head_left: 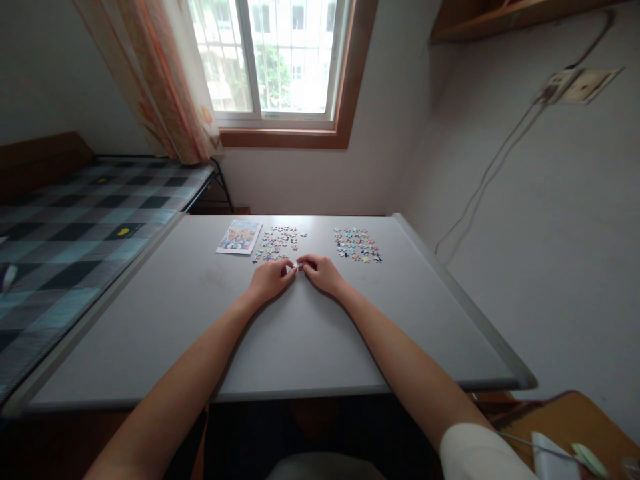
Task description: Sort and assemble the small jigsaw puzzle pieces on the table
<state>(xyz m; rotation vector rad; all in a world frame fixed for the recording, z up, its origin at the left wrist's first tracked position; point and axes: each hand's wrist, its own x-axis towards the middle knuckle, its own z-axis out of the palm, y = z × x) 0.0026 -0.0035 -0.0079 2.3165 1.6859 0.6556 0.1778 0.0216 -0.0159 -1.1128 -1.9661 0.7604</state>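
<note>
My left hand (pixel 273 278) and my right hand (pixel 323 272) meet near the middle of the white table (pixel 300 340). Between their fingertips are small puzzle pieces (pixel 299 266), pinched from both sides; whether they are joined cannot be made out. Just beyond my left hand lies a loose group of puzzle pieces (pixel 281 239). A second group of pieces (pixel 356 245), laid out in rough rows, is to the right, past my right hand. Left of the first group rests a colourful printed picture sheet (pixel 239 237).
A bed with a checked cover (pixel 100 207) stands along the left. Behind the table are a window (pixel 290 60) and a curtain (pixel 165 80). A cable (pixel 483 180) hangs down the right wall. At the lower right is a wooden stool or chair (pixel 570 420) with items on it.
</note>
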